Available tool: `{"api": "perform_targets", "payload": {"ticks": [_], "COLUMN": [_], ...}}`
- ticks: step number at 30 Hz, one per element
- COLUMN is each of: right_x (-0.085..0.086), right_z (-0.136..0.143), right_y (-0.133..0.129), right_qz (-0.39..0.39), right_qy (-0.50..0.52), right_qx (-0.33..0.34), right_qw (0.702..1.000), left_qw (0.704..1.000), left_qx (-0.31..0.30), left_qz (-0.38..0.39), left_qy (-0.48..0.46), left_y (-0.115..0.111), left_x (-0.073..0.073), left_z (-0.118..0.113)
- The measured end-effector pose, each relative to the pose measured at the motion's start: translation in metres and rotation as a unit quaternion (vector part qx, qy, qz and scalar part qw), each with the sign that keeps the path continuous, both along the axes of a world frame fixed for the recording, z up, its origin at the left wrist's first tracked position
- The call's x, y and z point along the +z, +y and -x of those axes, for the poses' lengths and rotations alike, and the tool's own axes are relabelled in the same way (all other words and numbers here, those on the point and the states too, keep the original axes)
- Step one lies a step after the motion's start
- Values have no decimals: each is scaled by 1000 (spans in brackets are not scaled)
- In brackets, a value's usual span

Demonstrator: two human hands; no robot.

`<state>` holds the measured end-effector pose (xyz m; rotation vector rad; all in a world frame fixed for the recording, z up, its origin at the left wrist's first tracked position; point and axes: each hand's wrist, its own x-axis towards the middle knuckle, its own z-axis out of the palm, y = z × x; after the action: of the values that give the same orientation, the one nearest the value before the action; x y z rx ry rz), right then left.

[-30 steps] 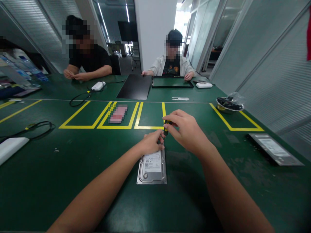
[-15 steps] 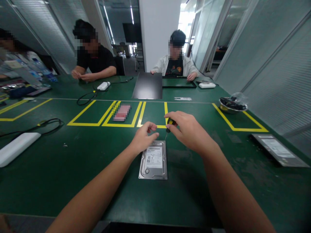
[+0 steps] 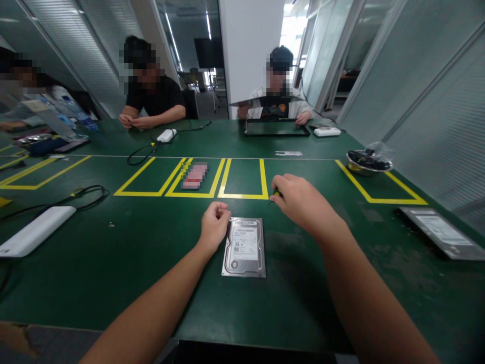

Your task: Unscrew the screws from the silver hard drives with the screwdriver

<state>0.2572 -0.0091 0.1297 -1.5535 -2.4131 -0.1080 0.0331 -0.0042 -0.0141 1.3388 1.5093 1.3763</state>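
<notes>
A silver hard drive (image 3: 245, 247) with a white label lies flat on the green table in front of me. At its upper left corner is my left hand (image 3: 214, 226), its fingers curled together against the thumb. Anything between those fingertips is hidden or too small to name. Beyond the drive's upper right corner, my right hand (image 3: 297, 197) grips a screwdriver (image 3: 278, 193) with a black and yellow handle. Most of the handle is covered by the fingers, and the thin shaft points down to the left, apart from the drive.
Another drive-like metal unit (image 3: 441, 232) lies at right, below a bowl of dark parts (image 3: 369, 162). A white power strip (image 3: 36, 230) with a black cable is at left. Yellow tape (image 3: 242, 196) marks the table. Across it, a person (image 3: 280, 103) handles a dark panel and frame.
My left hand has drawn back left and its fingers have closed. My right hand has moved the screwdriver right, off the drive's corner. The person opposite has tilted up the dark panel.
</notes>
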Motion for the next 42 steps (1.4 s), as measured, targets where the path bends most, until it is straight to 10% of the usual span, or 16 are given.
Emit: {"api": "perform_targets", "payload": {"ticks": [29, 42], "right_x": [-44, -76], "right_z": [14, -7], "right_y": [7, -17], "right_qz": [288, 250], "right_qy": [-144, -120], "right_qx": [-135, -183], "right_qw": [937, 943], "left_qw": [1000, 1000], "left_qx": [-22, -21], "left_qz": [-22, -21], "left_qy": [2, 7], "left_y": [8, 5], "left_x": [-10, -12], "left_z": [7, 6]}}
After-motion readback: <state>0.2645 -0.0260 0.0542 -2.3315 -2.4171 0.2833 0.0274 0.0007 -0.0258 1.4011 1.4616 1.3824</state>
